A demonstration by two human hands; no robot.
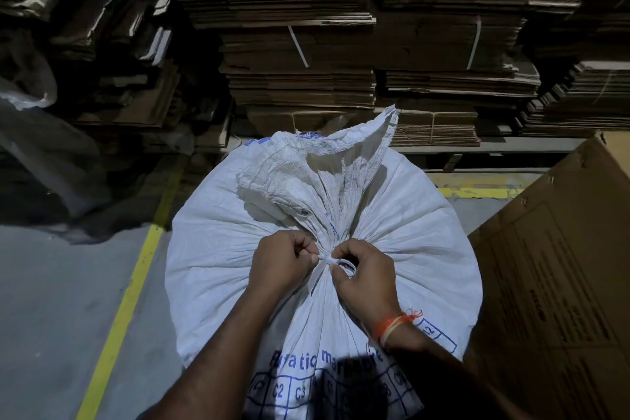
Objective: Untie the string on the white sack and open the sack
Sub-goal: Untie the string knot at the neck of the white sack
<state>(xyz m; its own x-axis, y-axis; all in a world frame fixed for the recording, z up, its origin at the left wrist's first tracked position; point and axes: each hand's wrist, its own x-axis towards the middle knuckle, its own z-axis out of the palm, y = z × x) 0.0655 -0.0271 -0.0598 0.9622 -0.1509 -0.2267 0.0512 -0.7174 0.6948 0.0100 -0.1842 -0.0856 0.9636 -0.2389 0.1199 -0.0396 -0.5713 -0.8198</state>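
Observation:
A full white woven sack (409, 232) with blue print stands in front of me, its neck gathered into a bunch and tied. The loose top of the sack flops upward beyond the knot. A white string (322, 266) is wound round the neck, with one flat end hanging toward me. My left hand (283, 262) pinches the string at the knot from the left. My right hand (364, 276) pinches it from the right, fingers curled; an orange thread is on that wrist.
A large brown cardboard box (559, 283) stands tight against the sack's right side. Stacks of flattened cardboard (306, 44) fill the back. A yellow floor line (126, 300) runs along the left, with grey floor beyond it and clear plastic wrap (44, 147) at far left.

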